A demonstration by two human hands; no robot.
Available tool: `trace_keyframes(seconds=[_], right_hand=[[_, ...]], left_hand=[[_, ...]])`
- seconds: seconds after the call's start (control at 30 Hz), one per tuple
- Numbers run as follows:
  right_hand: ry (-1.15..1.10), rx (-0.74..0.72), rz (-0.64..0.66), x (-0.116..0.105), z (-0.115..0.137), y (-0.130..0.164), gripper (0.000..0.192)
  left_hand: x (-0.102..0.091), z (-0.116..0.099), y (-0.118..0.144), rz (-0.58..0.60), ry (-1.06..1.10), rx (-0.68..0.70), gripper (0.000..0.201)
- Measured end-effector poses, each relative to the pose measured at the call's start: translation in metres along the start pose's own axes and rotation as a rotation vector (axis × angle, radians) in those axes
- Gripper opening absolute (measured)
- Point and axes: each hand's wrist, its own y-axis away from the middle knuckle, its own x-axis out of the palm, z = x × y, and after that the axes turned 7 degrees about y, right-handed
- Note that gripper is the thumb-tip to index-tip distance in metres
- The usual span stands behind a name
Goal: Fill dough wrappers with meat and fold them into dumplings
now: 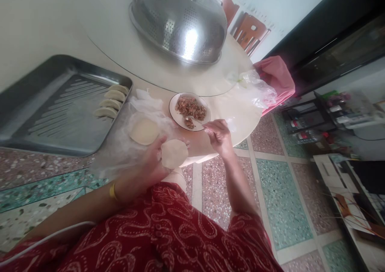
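A round dumpling wrapper [174, 154] lies across the fingers of my left hand [152, 162], which is closed lightly around its edge. My right hand [219, 136] pinches the handle of a spoon [197, 123]. The spoon's bowl dips into minced filling [192, 105] on a white, dark-rimmed plate [177, 121]. Left of the plate, a stack of wrappers [144, 131] rests on a thin plastic bag [120, 144]. Several folded dumplings [110, 103] sit in a row along the right side of a dark metal tray [60, 103].
A large perforated metal dome cover [180, 23] stands on the round glass turntable [120, 43] behind the plate. At the table's right edge are a clear plastic bag [255, 87] and a pink cloth-covered chair [279, 77]. Wooden chairs [251, 31] stand beyond.
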Motion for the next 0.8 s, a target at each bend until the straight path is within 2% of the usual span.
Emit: trace_keyframes(seconds=[0.17,0.4,0.57,0.67,0.8], right_hand=[[0.013,-0.03,-0.13,0.009,-0.001,-0.003,0.018],[0.066,0.006,-0.13,-0.021,0.015,0.009,0.016],[0.138,-0.01,-0.137,-0.002,0.006,0.004,0.016],[0.108,-0.026,-0.168,0.008,0.001,-0.001,0.019],[0.067,-0.025,-0.162,-0.004,0.007,0.002,0.014]], left_hand=[[0.005,0.001,0.002,-0.031,-0.056,0.036,0.051],[0.0,-0.002,0.001,-0.018,-0.092,0.046,0.051],[-0.001,0.002,-0.003,0.013,-0.073,0.024,0.049],[0.002,0.002,-0.001,-0.027,-0.079,0.037,0.048],[0.006,0.0,0.002,-0.084,-0.083,0.051,0.049]])
